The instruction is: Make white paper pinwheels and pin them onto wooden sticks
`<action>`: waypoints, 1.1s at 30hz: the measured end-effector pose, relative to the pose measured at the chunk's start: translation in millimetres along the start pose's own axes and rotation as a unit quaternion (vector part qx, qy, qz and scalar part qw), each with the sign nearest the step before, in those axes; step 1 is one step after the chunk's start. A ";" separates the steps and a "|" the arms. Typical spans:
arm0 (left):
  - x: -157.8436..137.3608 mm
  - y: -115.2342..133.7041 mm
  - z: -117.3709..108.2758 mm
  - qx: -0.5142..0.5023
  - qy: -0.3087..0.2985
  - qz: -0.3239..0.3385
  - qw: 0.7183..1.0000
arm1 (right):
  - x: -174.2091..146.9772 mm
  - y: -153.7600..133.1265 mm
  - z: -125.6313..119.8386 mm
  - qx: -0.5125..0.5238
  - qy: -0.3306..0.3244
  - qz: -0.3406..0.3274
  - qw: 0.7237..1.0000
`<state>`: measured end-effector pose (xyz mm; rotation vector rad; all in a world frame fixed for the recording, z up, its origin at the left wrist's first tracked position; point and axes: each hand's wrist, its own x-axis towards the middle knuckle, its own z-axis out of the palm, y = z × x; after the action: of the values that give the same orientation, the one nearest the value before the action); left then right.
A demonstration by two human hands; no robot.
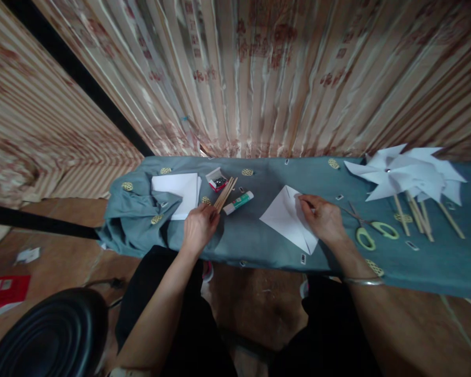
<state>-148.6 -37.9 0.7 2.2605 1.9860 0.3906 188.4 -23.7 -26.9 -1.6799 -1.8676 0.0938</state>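
My left hand (200, 225) is closed at the near ends of a small bundle of thin wooden sticks (226, 192); its fingertips are partly hidden. Beside the sticks lies a glue stick (238, 203) with a green and white label. A square sheet of white paper (284, 217) lies cornerwise on the cloth, with cut or folded lines near its corners. At the sheet's right edge, my right hand (322, 217) has its thumb and fingers pinched on the paper. Scissors (367, 230) with light green handles lie open to the right of that hand.
A stack of white paper (176, 188) lies left of a small open box of dark pins (219, 181). Several white paper pinwheels (408, 175) on sticks lie at the right. A grey-green cloth (259, 246) covers the narrow table before a curtain. A black round stool (51, 335) stands lower left.
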 end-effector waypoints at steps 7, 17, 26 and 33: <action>-2.0 1.4 3.5 -0.060 0.070 0.055 0.994 | -5.5 12.3 -10.5 -0.009 0.015 0.005 1.000; 19.4 23.5 31.1 -0.063 0.043 0.104 0.992 | -2.3 -2.5 -10.2 0.018 0.012 0.005 1.000; 22.9 40.1 33.3 -0.265 0.050 0.021 0.963 | 0.2 -44.7 -1.3 0.229 -0.037 0.105 0.967; -5.8 82.3 23.5 -0.468 -0.100 0.055 0.877 | -15.1 -72.3 -7.7 0.588 -0.205 0.220 0.751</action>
<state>-64.2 -53.1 -2.2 1.6680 1.1529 0.8565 128.8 -53.9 5.4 -1.0956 -1.0694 1.5825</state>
